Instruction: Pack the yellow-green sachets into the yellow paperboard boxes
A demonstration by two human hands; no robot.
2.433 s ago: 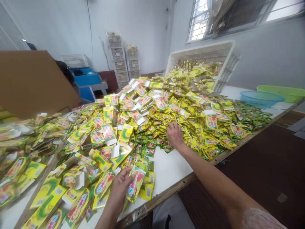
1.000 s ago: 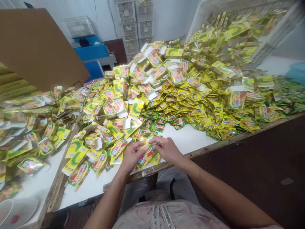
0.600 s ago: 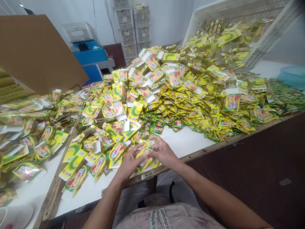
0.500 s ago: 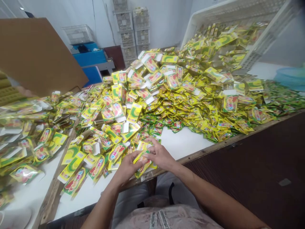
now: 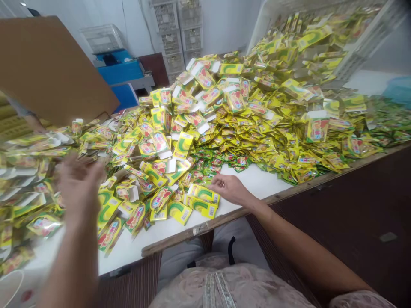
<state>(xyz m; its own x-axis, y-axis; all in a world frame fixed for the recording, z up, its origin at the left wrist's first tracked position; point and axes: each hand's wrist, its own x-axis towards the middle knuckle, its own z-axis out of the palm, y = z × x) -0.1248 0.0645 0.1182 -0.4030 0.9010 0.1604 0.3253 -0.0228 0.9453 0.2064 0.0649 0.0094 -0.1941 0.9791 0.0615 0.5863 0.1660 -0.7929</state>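
My left hand [image 5: 80, 184] is smeared by motion over the left part of the pile, and I cannot make out anything in it. On the white tabletop, my right hand [image 5: 229, 188] has its fingers curled together beside two small yellow-and-green cartons [image 5: 201, 206]. Whether those fingers pinch something is hidden. The two cartons lie side by side near the table's front edge, barcode ends to the right. More printed cartons [image 5: 160, 199], some with white flaps raised, spread to their left. Behind the right hand lie small green sachets [image 5: 208, 164].
A large heap of yellow sachets [image 5: 266, 145] covers the right side, below a tilted white crate [image 5: 356, 60] full of cartons. A brown cardboard sheet [image 5: 58, 72] stands at the left, with part of another person's arm [image 5: 34, 122] beside it. Stacked white baskets [image 5: 165, 19] line the wall.
My hands have parted. The left has swung away to the left; the right has let go of the carton held before and sits curled beside two cartons lying on the table.
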